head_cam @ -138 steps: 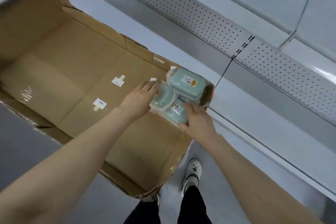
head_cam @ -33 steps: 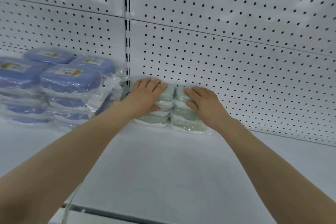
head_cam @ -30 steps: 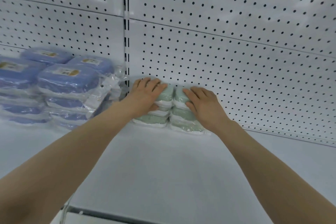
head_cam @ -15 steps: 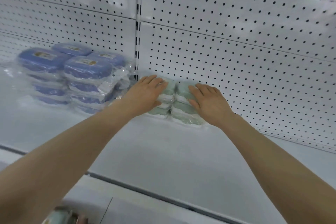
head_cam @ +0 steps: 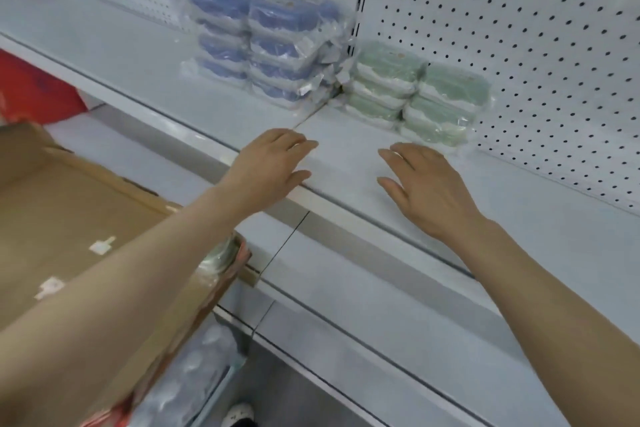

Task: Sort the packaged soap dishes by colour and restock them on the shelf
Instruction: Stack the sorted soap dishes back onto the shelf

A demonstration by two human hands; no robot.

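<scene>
- Your left hand and right hand, frame centre, hover relaxed, grasping nothing.
- Green soap dishes sit stacked above them on the shelf, just beside blue soap dishes.

One view is given, worn on the head: the shelf is looked down on from close in front, and the pegboard wall is faced.

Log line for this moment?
left hand: open, empty | right hand: open, empty | green soap dishes: stacked on shelf beside blue soap dishes
</scene>
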